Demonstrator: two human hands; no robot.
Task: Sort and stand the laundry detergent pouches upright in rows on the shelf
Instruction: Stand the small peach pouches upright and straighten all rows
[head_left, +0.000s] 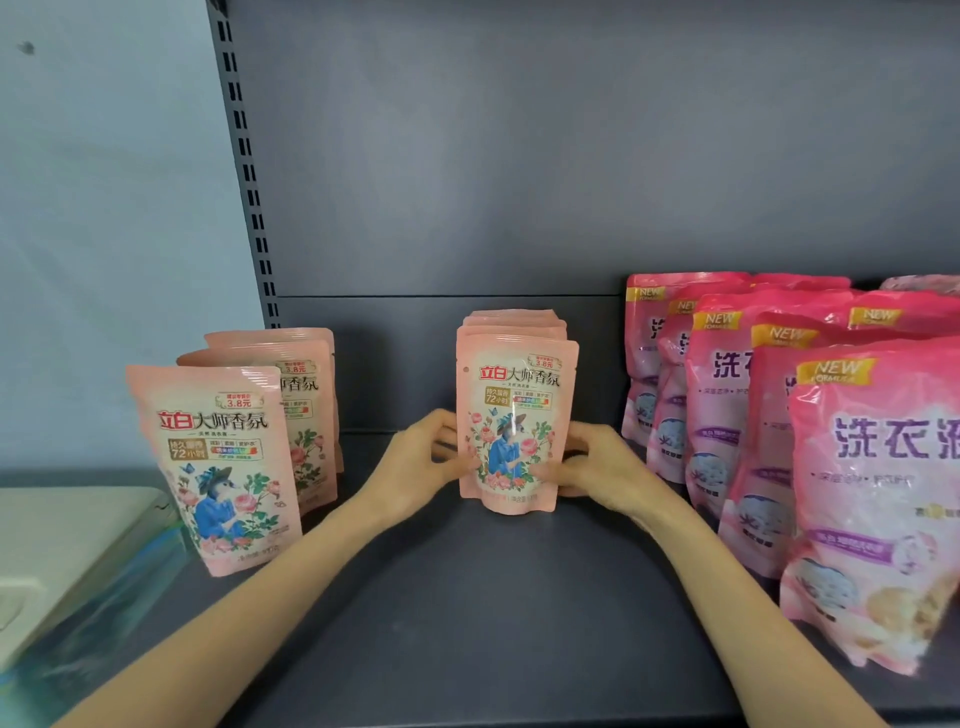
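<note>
A row of small peach pouches (517, 421) with a rose-and-figure print stands upright at the middle of the dark shelf (467, 597). My left hand (421, 462) grips the left side of the front pouch, thumb on its face. My right hand (592, 467) grips its right side the same way. A second row of three peach pouches (218, 467) stands at the left. Several larger bright pink pouches (769, 415) stand in rows at the right.
A pale green and white box-like object (67, 551) lies at the shelf's left end. The slotted upright (244, 166) and grey back panel (519, 156) close the rear. Bare shelf lies between the rows and in front of the middle row.
</note>
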